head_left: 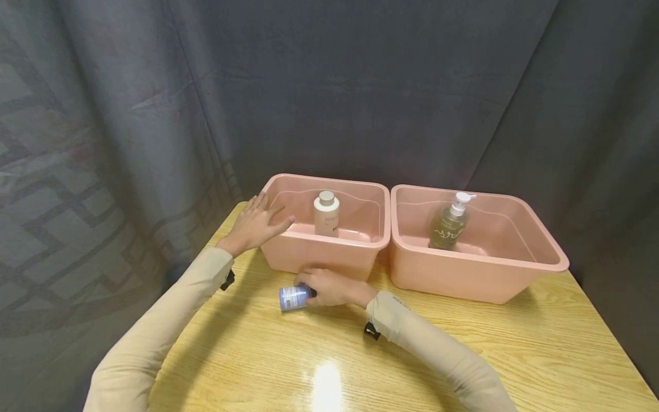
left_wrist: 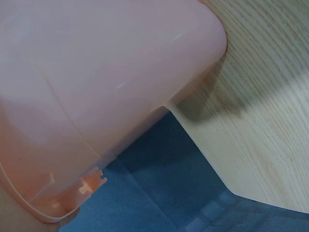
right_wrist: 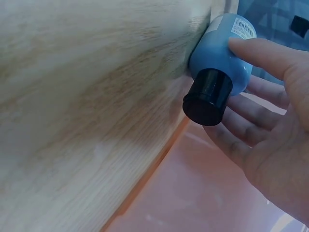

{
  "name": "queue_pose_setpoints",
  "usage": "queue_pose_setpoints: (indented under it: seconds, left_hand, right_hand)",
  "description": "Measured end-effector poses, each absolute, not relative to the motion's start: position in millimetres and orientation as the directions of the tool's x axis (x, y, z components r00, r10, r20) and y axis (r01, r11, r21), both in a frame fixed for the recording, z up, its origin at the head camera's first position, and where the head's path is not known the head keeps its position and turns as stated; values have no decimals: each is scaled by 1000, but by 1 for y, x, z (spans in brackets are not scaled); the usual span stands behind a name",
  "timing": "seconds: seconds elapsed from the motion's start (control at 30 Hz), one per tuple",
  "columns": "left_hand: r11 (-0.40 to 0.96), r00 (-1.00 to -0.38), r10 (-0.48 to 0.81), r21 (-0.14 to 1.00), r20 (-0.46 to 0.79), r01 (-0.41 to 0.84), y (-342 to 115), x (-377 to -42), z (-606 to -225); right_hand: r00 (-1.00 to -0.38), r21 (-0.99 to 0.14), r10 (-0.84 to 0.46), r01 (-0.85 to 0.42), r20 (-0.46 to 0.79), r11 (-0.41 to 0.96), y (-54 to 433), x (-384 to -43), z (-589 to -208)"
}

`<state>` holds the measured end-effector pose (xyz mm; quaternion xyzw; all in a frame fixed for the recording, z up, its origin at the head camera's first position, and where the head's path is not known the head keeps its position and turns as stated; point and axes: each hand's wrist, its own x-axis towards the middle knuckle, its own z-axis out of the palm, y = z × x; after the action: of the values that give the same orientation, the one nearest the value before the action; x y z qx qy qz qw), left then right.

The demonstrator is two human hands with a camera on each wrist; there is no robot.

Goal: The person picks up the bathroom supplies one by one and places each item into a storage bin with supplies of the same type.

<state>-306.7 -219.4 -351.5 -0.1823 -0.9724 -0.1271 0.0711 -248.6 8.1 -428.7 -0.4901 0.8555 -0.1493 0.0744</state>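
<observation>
A blue bottle with a black cap and a white barcode label lies on its side on the table, in front of the left pink bin. My right hand grips it near the cap end, the thumb on one side and the fingers around the other, as the right wrist view shows. At the left bin's near left corner, my left hand rests on the rim with its fingers spread. Inside that bin stands a white bottle with a greyish cap.
A second pink bin stands just right of the first, holding a greenish pump bottle with a white pump head. Both bins sit on a light wooden table. Grey curtains hang behind it.
</observation>
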Motion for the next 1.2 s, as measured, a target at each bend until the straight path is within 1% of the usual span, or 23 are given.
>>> queue_pose_setpoints:
  seconds: [0.17,0.37,0.73,1.2]
  left_hand:
    - [901,-926,333,227,180,369,-220,-308,-352]
    - [900,-926,334,231,177,368,-220,-308,-353]
    - [897,-924,336,237,180,373,-220,-308,-353]
    - [895,-921,343,233,185,380,-222,-310,-354]
  right_hand:
    - [-512,-361,-859,-800,-5,479,7,-248,-429]
    - [-514,-346,-858,-804,-6,484,7,-248,-432]
    - [-475,-312,-880,-838,16,447,9,-253,-436]
    - [-459,-333,-888,-843,33,423,11,-252,-433]
